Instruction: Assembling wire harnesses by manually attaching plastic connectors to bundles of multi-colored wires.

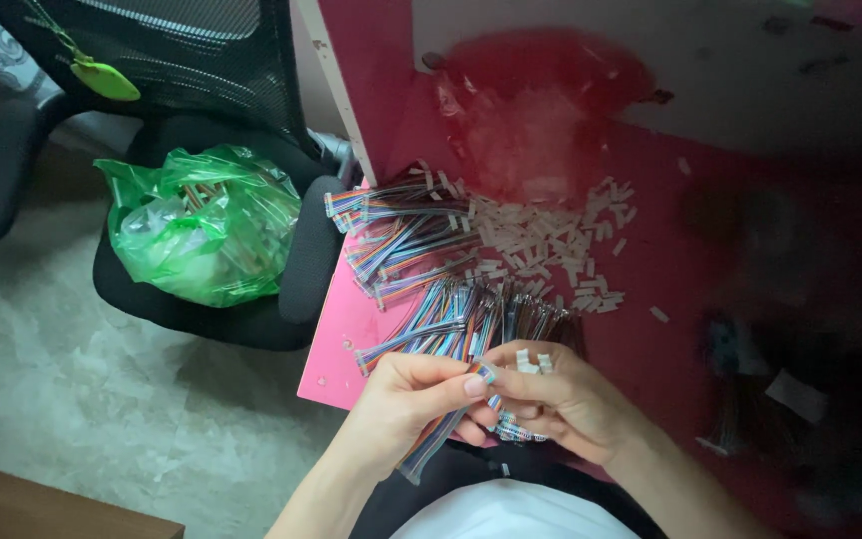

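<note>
Pink table (pixel 351 329) strewn with ribbon cables (pixel 406 245) and white connectors (pixel 551 240); left hand (pixel 406 399) pinches one cable (pixel 431 444) steady, right hand (pixel 561 399) grips connectors against it.

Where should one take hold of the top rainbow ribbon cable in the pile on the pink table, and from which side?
Probably at its flat middle stretch, from above. The top rainbow ribbon cable lies flat across the pile on the pink table, its ends carrying small connectors that look awkward to pinch. Both hands are busy: the left hand and right hand hold another cable.
</note>
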